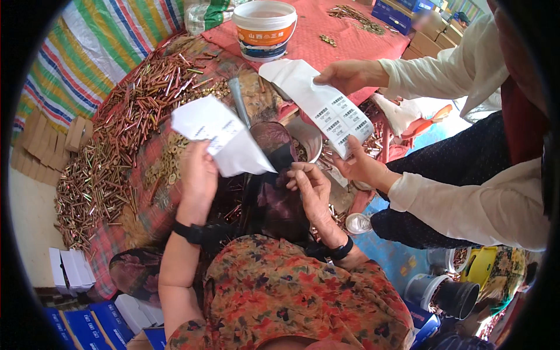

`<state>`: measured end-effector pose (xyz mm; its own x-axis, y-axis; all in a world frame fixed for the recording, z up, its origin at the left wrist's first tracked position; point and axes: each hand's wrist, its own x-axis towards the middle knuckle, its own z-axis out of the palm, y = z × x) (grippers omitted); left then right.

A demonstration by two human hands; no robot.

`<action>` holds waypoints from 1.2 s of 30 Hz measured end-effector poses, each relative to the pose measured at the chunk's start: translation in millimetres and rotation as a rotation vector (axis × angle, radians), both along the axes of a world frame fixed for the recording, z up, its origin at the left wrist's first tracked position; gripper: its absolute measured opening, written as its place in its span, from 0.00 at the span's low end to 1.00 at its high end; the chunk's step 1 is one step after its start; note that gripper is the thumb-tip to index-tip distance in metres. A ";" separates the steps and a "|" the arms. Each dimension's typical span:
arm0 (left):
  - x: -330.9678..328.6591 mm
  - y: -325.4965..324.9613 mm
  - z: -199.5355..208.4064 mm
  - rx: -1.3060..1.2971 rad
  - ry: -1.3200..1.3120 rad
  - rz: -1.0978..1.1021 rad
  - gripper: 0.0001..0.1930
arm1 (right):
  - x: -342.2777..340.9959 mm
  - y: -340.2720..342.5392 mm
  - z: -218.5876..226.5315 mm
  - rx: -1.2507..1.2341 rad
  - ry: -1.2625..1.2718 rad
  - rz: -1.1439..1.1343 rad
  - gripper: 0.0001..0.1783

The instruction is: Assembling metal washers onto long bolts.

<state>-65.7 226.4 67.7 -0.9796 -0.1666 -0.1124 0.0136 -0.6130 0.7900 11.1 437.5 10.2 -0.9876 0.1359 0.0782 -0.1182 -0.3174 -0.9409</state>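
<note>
My left hand grips a white sheet of labels by its left edge, thumb in front, and tilts it up above my lap. Close to the lower right corner of that sheet is my right hand, its thumb and fingers pinched together. Whatever lies between those fingertips is too small to make out. On the right, another person's two hands hold a longer white label sheet with several printed labels. A dark patterned cloth covers my lap beneath my hands.
Heaps of metal bolts and some washers spread over the cloth-covered surface on the left. A white bucket stands at the back. Cardboard pieces, blue boxes and a white carton lie left. Buckets stand lower right.
</note>
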 end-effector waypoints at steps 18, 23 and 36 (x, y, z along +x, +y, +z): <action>40.2 -410.8 -167.5 -1.303 -0.270 0.395 0.14 | -23.7 23.1 -3.7 -0.073 -0.078 -0.239 0.09; -14.4 -293.9 -139.8 -0.362 -0.344 0.532 0.13 | -22.5 75.6 13.2 -0.016 -0.011 -0.516 0.11; 72.4 -57.0 84.8 -1.284 0.637 0.688 0.34 | -33.4 70.7 33.0 -0.037 0.039 -0.499 0.09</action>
